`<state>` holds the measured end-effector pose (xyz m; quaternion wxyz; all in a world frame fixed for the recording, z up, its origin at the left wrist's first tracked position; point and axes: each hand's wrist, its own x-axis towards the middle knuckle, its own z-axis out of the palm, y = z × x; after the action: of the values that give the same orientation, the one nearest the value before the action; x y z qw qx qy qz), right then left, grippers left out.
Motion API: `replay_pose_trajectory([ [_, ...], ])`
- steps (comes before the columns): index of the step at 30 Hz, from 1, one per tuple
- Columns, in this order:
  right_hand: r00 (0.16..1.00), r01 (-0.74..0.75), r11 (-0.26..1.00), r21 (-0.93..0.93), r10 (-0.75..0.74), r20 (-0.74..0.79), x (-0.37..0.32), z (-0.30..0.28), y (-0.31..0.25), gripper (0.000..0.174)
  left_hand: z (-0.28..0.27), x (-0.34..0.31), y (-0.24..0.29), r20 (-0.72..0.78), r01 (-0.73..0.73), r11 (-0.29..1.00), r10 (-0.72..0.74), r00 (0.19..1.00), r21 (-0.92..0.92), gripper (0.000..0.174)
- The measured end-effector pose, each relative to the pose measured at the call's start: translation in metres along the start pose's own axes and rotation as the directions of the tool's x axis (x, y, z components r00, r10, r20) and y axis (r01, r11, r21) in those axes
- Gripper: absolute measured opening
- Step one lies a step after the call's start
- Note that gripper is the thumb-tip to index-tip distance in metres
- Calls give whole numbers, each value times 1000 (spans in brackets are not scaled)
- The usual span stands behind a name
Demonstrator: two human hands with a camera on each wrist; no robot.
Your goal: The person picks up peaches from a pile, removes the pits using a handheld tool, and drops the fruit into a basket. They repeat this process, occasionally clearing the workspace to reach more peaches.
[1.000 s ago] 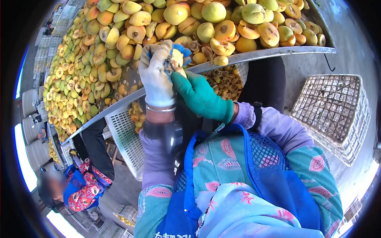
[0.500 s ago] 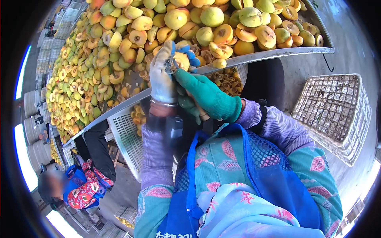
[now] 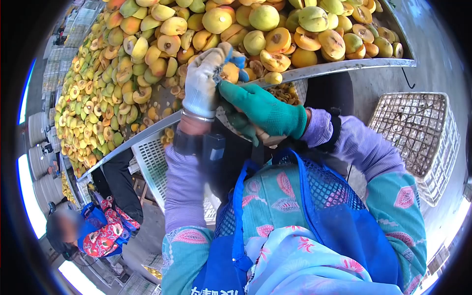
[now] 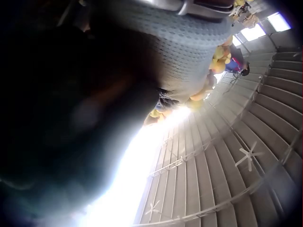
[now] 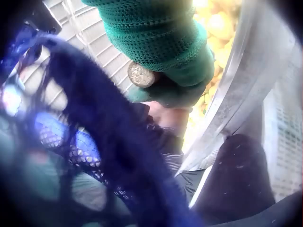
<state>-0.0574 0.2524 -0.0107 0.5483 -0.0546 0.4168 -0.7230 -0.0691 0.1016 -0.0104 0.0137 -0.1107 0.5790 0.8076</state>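
Note:
In the head view, the left hand, in a white glove with blue fingertips, grips a yellow-orange fruit over the near edge of the fruit pile. Just beside it, the green-gloved right hand has its fingers curled round a wooden-handled tool; whether the tool touches the fruit is hidden. The right wrist view shows the round handle end sticking out under the green glove. Up close in the left wrist view is the pale glove, its fingertips hidden.
A metal rim borders the heaped tray. Below it stands a white crate with fruit pieces. An upturned dirty white crate is on the floor at right. Another person in a red floral sleeve is at lower left.
The right hand has shifted right and slightly down over the last half second, its elbow farther out. The left hand has moved right since the earliest frame, keeping its fruit. More of the handle shows.

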Motion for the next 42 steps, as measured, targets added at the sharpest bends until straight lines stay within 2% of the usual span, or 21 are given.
replay_pose_trajectory([
  [2, 983, -136, 869, 476, 58, 174, -2, 11, 3, 45, -11, 8, 2, 243, 56, 998, -52, 969, -10, 32],
  [4, 899, -252, 663, 705, -110, 424, 7, 4, 17, 45, -15, 8, -4, 352, 99, 991, -62, 934, -86, 35],
  [5, 828, -337, 528, 779, -227, 512, 11, 5, 23, 45, -10, 3, -1, 250, 215, 969, -180, 951, -122, 35],
  [7, 767, -394, 557, 731, -239, 595, 12, 6, 28, 47, -10, -13, -2, 26, -70, 989, 67, 997, 128, 34],
  [10, 698, -494, 603, 626, -154, 699, -7, 24, 20, 45, -73, -46, -16, -238, -171, 917, 87, 967, -361, 30],
  [12, 799, -473, 684, 556, 67, 597, -16, 8, 24, 45, -95, -99, 12, -466, -152, 988, 123, 876, -24, 30],
  [13, 836, -458, 729, 508, 160, 524, -17, -2, 25, 45, -101, -99, 21, -506, -49, 942, 221, 834, 331, 31],
  [15, 914, -404, 815, 415, 376, 152, -18, -2, 27, 42, -112, -93, 27, -459, 222, 505, 412, 787, 834, 35],
  [16, 919, -382, 858, 343, 390, 49, -23, -1, 29, 40, -116, -87, 23, -357, 312, 173, 467, 809, 934, 38],
  [18, 972, -211, 965, 153, 224, -71, -25, -3, 34, 38, -57, -45, 25, -287, 106, 462, 342, 895, 881, 37],
  [20, 975, -89, 996, -13, 84, -204, -31, -5, 18, 39, -32, 16, 3, 171, -161, -64, 495, 852, 985, 43],
  [21, 966, -35, 994, -101, 8, -259, -35, -5, 12, 40, -17, 37, -5, 140, -114, -108, 273, 952, 988, 48],
  [22, 952, 40, 997, -66, -58, -302, -35, -7, 16, 40, -20, 56, -22, 97, -109, 60, 179, 979, 992, 46],
  [25, 842, 189, 905, -382, -349, -412, -29, -11, 18, 39, -23, 58, -12, 155, -150, -44, 129, 979, 988, 42],
  [26, 823, 208, 884, -419, -390, -414, -27, -10, 16, 38, -26, 48, -1, -36, 16, 244, 75, 997, 970, 41],
  [28, 885, 183, 962, -204, -252, -391, -30, -5, 7, 38, -58, 37, -14, -30, -163, 706, 252, 967, 689, 35],
  [30, 929, 109, 990, -88, -133, -346, -31, 0, 9, 39, -43, -6, 10, -114, -103, 907, 163, 980, 409, 29],
  [34, 916, -73, 984, -161, 3, -400, -34, 6, 1, 43, -45, -27, 1, -166, -3, 997, -10, 986, -73, 28],
  [37, 809, 295, 778, -554, -512, -288, -20, 6, 19, 39, -35, -35, -4, -66, 49, 929, -78, 995, -366, 28],
  [38, 733, 335, 639, -692, -639, -234, -14, 6, 27, 34, -36, -35, -7, -77, 21, 927, -54, 996, -375, 28],
  [42, 716, 285, 538, -793, -669, -197, -4, 11, 29, 31, -24, -40, -8, -101, -81, 973, 60, 993, -214, 41],
])
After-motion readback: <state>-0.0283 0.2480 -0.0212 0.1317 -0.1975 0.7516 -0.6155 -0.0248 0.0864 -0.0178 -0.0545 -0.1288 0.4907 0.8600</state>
